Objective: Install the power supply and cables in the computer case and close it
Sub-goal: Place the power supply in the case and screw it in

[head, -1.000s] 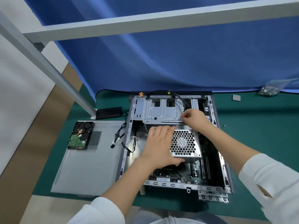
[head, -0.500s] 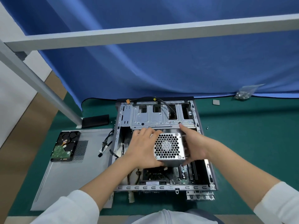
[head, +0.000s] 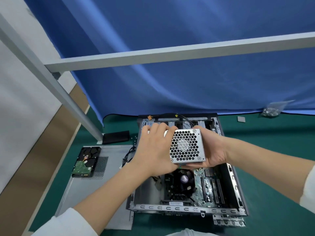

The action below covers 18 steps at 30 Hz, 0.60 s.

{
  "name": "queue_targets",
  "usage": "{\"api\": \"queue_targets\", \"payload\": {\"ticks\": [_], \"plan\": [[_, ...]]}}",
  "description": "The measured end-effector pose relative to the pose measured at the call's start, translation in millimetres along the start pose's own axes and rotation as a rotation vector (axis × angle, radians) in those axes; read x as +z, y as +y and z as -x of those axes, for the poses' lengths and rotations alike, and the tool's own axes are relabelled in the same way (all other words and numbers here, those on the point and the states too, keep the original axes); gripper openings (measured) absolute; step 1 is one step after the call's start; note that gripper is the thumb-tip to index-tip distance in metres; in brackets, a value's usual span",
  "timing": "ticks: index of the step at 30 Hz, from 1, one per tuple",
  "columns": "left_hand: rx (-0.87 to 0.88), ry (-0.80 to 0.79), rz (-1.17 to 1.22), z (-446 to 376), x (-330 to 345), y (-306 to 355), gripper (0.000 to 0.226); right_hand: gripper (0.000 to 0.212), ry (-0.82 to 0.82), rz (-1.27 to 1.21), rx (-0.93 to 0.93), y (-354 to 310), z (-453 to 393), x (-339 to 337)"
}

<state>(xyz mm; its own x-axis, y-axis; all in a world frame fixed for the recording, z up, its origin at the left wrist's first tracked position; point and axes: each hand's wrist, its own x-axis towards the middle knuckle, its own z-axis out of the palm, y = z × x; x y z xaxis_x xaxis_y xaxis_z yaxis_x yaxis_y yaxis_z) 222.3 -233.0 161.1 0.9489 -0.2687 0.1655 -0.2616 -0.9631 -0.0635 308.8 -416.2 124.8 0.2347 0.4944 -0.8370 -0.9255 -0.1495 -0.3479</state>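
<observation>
No legible text — case sticker (head: 175, 203) blurred.

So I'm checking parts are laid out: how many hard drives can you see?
1. The hard drive lies circuit board up on the detached side panel, left of the open computer case. Others could be hidden behind the hands and the power supply.

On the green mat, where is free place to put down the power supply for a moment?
The widest bare patch of green mat lies right of the computer case, below the small grey pad and screw bag. Left of the case is crowded: the side panel carries the hard drive, with loose cables beside it.
</observation>
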Motion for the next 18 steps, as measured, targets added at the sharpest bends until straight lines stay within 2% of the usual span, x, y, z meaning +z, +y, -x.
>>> {"api": "queue_targets", "payload": {"ticks": [4,6,8,10,12,15,18], "plan": [[0.01,0.036,0.058,3.5,-2.2,0.4,0.098,0.043,0.097,0.058,-0.03,-7.9,4.5,2.8],[0.023,-0.115,0.272,-0.4,-6.1,-8.7,0.107,0.037,0.146,0.13,-0.067,-12.9,7.9,2.3],[-0.064,-0.305,0.596,-5.6,-9.0,-21.1,0.105,0.035,0.191,0.245,-0.113,-20.3,11.2,-0.5],[-0.268,-0.367,0.848,-8.3,-1.6,-32.7,0.092,0.037,0.248,0.362,-0.156,-28.3,14.7,-2.0],[-0.572,-0.426,1.023,-8.9,15.1,-37.6,0.078,0.039,0.305,0.471,-0.183,-35.8,20.1,-2.1],[-1.021,-0.597,1.304,-6.7,44.8,-31.3,0.06,0.047,0.362,0.665,-0.194,-42.6,31.3,-1.1],[-1.245,-0.735,1.578,-6.1,68.0,-20.0,0.044,0.041,0.317,0.873,-0.268,-44.3,37.3,0.4]]}}
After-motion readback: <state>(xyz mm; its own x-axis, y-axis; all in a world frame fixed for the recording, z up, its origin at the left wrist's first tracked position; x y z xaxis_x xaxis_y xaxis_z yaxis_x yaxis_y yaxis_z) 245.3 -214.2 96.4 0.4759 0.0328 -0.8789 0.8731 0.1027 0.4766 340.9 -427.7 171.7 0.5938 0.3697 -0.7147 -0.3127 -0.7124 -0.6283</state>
